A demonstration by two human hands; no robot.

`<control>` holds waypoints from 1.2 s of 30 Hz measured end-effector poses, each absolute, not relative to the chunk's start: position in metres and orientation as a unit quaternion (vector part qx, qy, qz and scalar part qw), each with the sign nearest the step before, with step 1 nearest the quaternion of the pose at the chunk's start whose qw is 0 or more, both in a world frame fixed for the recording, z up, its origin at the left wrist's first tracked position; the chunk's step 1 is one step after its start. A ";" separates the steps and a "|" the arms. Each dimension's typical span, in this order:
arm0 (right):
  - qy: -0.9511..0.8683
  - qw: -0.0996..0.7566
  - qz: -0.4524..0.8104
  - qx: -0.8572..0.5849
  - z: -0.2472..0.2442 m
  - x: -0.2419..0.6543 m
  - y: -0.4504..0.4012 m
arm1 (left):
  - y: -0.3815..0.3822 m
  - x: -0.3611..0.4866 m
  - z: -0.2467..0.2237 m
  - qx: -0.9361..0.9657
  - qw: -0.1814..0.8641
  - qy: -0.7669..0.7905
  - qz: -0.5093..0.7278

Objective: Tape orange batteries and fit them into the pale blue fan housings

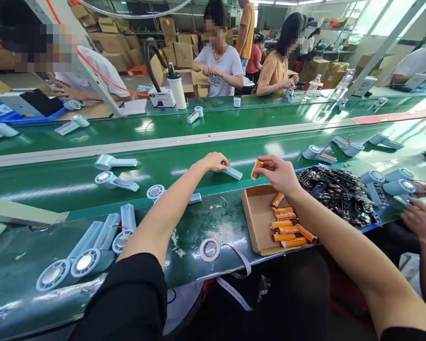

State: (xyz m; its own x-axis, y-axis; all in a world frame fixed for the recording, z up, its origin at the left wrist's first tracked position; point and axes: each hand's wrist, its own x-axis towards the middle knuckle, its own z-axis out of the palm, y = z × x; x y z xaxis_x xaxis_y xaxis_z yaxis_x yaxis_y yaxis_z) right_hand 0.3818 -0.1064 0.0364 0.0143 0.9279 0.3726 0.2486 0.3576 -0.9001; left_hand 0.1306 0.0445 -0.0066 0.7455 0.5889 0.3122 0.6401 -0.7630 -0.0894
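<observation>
My left hand (pixel 216 161) is over the green conveyor belt, fingers closed on a light-blue handheld fan body (pixel 233 173). Its handle points right, and the hand hides the rest. My right hand (pixel 279 176) pinches an orange cylindrical battery (pixel 257 168) above the far edge of a cardboard box (pixel 249 220). Inside that box lie several more orange batteries (pixel 286 223), partly behind my right forearm. Another fan body (pixel 155 192) is partly covered by my left forearm.
Several fan bodies (pixel 87 262) lie at left on the bench, and others (pixel 116 162) on the belt. A white tape roll (pixel 203 251) sits in front. Right of the box, a blue tray holds dark circuit boards (pixel 337 194). A co-worker's hand (pixel 421 220) is at far right.
</observation>
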 end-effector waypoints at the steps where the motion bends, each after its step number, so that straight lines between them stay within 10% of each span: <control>1: -0.645 0.510 0.311 -0.476 0.029 0.376 -0.089 | 0.047 0.132 -0.006 -0.932 0.062 -0.342 -0.106; 25: -0.782 -0.068 0.091 -0.613 0.000 0.320 -0.007 | 0.046 0.174 -0.004 -0.836 -0.189 -0.504 -0.111; 30: -0.791 -0.030 0.086 -0.604 0.045 0.333 -0.029 | 0.022 0.183 0.026 -0.830 -0.162 -0.519 -0.122; 36: -0.792 0.292 0.116 -0.524 0.055 0.382 -0.217 | -0.140 0.118 0.034 -0.896 -0.093 -0.399 -0.172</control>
